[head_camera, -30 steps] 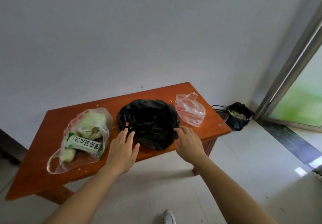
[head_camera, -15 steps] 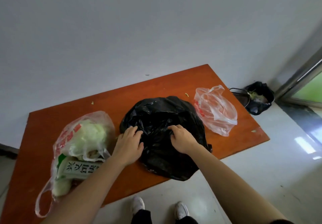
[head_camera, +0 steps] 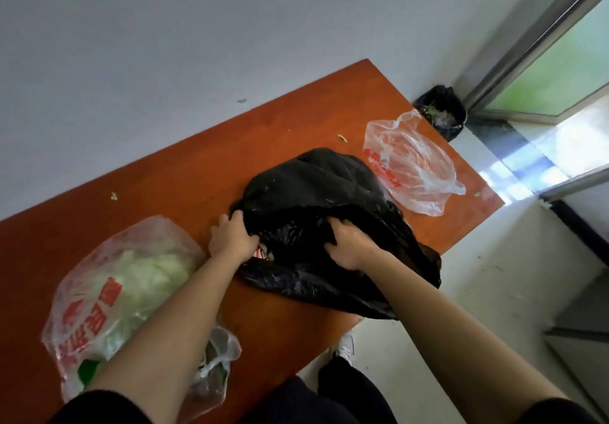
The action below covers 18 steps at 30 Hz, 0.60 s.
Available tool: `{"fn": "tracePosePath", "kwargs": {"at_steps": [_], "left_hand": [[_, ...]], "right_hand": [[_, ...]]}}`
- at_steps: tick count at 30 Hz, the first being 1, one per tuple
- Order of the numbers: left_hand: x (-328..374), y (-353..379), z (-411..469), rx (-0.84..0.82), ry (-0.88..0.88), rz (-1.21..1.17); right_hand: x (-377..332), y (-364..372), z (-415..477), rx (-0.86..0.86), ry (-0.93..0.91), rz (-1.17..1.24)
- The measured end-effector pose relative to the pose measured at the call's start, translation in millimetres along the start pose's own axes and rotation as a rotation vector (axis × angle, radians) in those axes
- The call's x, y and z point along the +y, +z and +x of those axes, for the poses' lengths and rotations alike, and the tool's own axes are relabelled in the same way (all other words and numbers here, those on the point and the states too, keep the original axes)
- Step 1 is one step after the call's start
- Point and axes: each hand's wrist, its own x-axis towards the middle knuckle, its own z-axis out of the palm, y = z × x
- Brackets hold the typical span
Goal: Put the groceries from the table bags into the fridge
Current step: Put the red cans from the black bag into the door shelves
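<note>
The black bag [head_camera: 333, 226] lies at the centre of the frame on the orange-brown wooden table [head_camera: 204, 166], its lower edge drooping over the near table edge. The left hand [head_camera: 232, 237] is clenched on the bag's left rim, and the right hand [head_camera: 346, 245] has its fingers curled into a fold of the plastic near the bag's middle; between them the mouth gapes a little and a scrap of red-and-white packaging [head_camera: 262, 254] shows inside, its print too small to read.

In the lower left of the frame a clear bag with red lettering [head_camera: 108, 298] holds pale green leafy vegetables, partly behind the left forearm; the characters are blurred and cannot be read. In the upper right of the table a second, nearly flat clear bag [head_camera: 412, 163] also bears red print, unreadable. Small green scraps [head_camera: 342, 138] dot the tabletop.

The table stands against a plain grey-white wall [head_camera: 197, 28]. Past its far right corner a dark bin with a black liner [head_camera: 443, 112] sits on the pale tiled floor [head_camera: 494, 275], beside a metal-framed glass door [head_camera: 543, 54] with green beyond it. A white shoe [head_camera: 346, 346] shows under the table edge.

Half a second ago both hands rested flat on top of the black bag; now they have gathered its plastic and pulled it open, and the view has tilted and drawn closer.
</note>
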Motion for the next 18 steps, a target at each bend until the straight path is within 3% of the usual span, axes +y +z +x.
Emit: {"fn": "tracePosePath", "kwargs": {"at_steps": [7,11,15,18], "left_hand": [[-10.5,4.8,9.4,-0.034,-0.178,-0.375],[-5.5,10.8,-6.8,0.001,-0.212,-0.629],[-14.1,18.7,-22.2,-0.062,-0.188,-0.782],[-23.1,18.8,-23.4,-0.048,-0.197,-0.777]], "right_hand": [[-21.9,0.1,29.7,0.093,0.056,0.119],[-31.4,7.3,45.1,0.028,0.122,0.086],[-52.8,29.4,24.2,0.156,-0.022,-0.002],[-65.3,56.8,2.5,0.005,-0.134,0.11]]}}
